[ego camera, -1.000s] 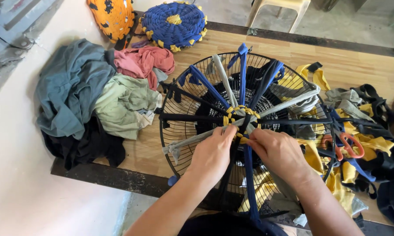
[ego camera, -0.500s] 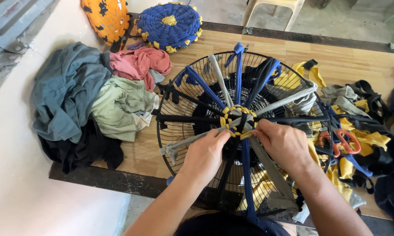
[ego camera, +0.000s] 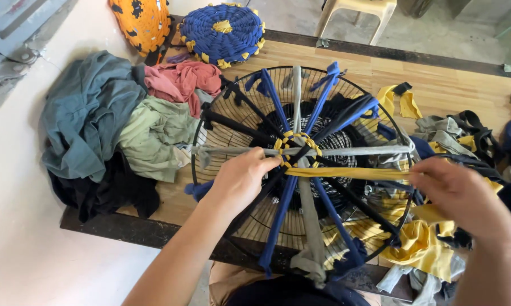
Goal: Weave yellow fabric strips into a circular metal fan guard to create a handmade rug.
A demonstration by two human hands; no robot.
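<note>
The person is leaning over a round wire fan guard (ego camera: 210, 122) lying flat on the wooden table (ego camera: 436, 85), with blue, black and grey cloth strips tied across it as spokes. Nearest the guard's hub, the left hand (ego camera: 241, 181) is pinching down on the small yellow woven centre (ego camera: 296, 148). The right hand (ego camera: 456, 190), out past the guard's right rim, is gripping the yellow strip (ego camera: 351, 173) and drawing it taut, the two hands well apart. If the left hand's pinch slips, that tension could likely tug the woven rounds loose or drag a spoke sideways. Left of the guard, a heap of clothes (ego camera: 114, 130) is lying; beyond its far rim, a finished blue round mat (ego camera: 224, 34) is resting.
</note>
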